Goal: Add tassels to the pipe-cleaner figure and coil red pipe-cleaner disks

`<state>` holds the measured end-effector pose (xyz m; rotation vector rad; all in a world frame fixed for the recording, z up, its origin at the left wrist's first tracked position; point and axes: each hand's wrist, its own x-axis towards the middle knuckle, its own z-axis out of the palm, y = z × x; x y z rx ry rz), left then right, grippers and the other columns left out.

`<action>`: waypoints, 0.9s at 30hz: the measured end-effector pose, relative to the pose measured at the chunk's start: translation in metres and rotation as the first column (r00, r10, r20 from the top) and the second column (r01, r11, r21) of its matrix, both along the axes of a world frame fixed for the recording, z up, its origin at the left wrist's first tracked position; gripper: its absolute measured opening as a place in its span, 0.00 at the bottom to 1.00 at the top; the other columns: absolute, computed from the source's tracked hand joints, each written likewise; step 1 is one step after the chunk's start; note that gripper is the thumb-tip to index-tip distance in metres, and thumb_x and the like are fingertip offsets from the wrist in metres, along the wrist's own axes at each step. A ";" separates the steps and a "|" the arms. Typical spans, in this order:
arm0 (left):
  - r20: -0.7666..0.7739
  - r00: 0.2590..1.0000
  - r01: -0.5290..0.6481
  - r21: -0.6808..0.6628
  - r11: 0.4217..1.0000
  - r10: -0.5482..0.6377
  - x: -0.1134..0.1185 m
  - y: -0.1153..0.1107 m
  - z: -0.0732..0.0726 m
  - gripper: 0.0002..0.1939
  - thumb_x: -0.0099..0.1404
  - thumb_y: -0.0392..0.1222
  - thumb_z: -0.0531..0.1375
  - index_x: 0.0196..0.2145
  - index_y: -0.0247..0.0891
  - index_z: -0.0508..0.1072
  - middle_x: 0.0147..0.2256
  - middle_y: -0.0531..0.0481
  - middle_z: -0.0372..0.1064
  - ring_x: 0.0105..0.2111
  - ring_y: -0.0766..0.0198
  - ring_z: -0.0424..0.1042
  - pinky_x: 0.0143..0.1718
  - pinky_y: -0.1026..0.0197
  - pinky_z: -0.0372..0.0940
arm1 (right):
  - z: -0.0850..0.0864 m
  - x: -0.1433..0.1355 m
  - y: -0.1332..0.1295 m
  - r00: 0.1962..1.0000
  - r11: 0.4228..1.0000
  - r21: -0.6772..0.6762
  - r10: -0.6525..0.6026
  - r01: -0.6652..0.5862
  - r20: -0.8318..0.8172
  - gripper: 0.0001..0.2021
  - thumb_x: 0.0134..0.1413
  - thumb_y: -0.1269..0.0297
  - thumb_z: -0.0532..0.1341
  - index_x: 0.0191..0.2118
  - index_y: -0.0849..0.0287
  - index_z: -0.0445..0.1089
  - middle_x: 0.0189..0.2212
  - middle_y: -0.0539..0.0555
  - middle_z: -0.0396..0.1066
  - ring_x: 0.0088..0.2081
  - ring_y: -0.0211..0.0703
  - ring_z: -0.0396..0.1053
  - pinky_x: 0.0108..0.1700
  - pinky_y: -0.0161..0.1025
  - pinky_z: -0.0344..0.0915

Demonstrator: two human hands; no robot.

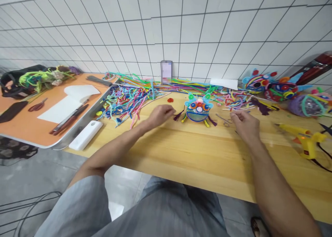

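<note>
A round lion-like craft figure (197,114) stands on the wooden table, with blue pipe-cleaner trim, green-centred ears, button-like eyes and dark tassels. Left of it is my left hand (161,115), its fingers curled together close to the left tassel (178,116); whether it holds anything is hidden. My right hand (245,126) is closed too, fingertips pinched, over the table to the figure's right. Anything in that pinch is too small to make out. Beside the right fingers lies a small pair of scissors (225,121). A small red piece (170,100) rests behind my left hand.
Piles of coloured pipe cleaners (129,100) line the wall, where a phone (166,72) leans. A yellow glue gun (306,140) and finished figures (281,88) sit at right. A white box (86,135) stands by an orange-topped table (31,126) at left.
</note>
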<state>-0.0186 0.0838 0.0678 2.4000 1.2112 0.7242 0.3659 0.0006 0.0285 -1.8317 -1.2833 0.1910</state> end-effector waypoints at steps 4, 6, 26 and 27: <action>-0.022 0.984 -0.177 0.059 0.982 0.179 -0.013 0.058 -0.008 0.08 0.71 0.35 0.60 0.41 0.34 0.80 0.41 0.43 0.79 0.38 0.60 0.74 0.43 0.59 0.68 | 0.002 -0.005 0.000 1.000 1.000 -0.024 0.010 -0.010 0.019 0.13 0.54 0.52 0.61 0.35 0.54 0.78 0.26 0.53 0.77 0.32 0.50 0.74 0.41 0.46 0.68; -0.046 0.978 -0.198 0.080 0.977 0.202 -0.007 0.075 -0.015 0.10 0.72 0.37 0.60 0.47 0.34 0.80 0.47 0.40 0.77 0.43 0.57 0.75 0.48 0.57 0.68 | 0.002 -0.005 0.000 1.000 0.999 -0.034 0.010 -0.009 0.025 0.14 0.54 0.51 0.61 0.35 0.55 0.78 0.27 0.53 0.78 0.32 0.49 0.74 0.42 0.46 0.68; -0.179 0.822 -0.515 0.170 0.840 0.540 -0.047 0.127 -0.005 0.15 0.71 0.41 0.55 0.42 0.36 0.82 0.42 0.39 0.80 0.44 0.51 0.77 0.46 0.56 0.66 | 0.010 -0.007 -0.001 0.998 0.991 -0.125 -0.045 0.050 0.045 0.15 0.51 0.52 0.61 0.34 0.57 0.79 0.26 0.54 0.77 0.31 0.46 0.73 0.41 0.43 0.66; -0.175 0.800 -0.550 0.167 0.818 0.574 -0.055 0.128 -0.004 0.15 0.70 0.40 0.56 0.41 0.36 0.82 0.40 0.40 0.80 0.43 0.51 0.76 0.45 0.56 0.66 | 0.010 -0.008 -0.001 0.998 0.991 -0.126 -0.042 0.048 0.048 0.15 0.51 0.52 0.61 0.34 0.57 0.79 0.26 0.54 0.77 0.31 0.47 0.73 0.41 0.43 0.66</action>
